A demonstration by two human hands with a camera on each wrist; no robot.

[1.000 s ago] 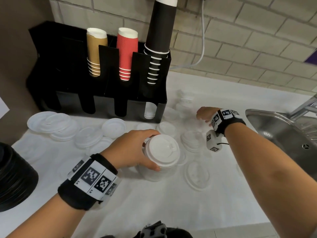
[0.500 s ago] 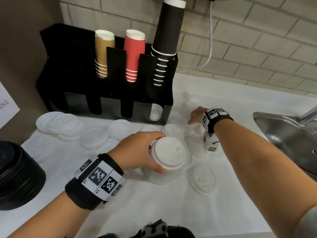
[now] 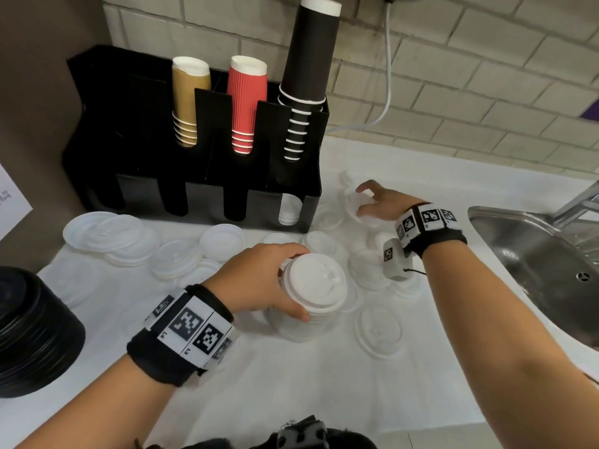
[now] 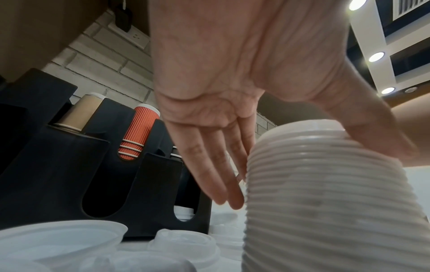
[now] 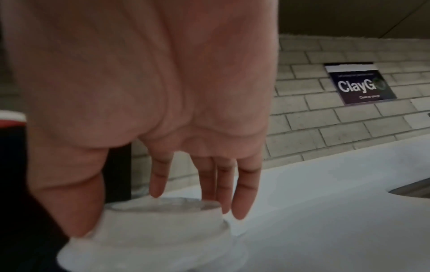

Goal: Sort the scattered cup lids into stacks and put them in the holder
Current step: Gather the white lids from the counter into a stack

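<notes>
Left hand (image 3: 259,280) fingers wrap lid stack (image 3: 311,299); right hand (image 3: 382,202) fingers pinch clear lid (image 5: 163,219)

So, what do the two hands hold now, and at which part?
Left hand grips the lid stack near its top. Right hand closes on a translucent lid at its sides.

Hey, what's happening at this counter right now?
A person is sorting cup lids. The left hand grips a tall lid stack standing on the counter. The right hand reaches to a loose lid beside the black holder, thumb and fingers around it. Many lids still lie scattered; only the holder's rightmost slot shows any.
</notes>
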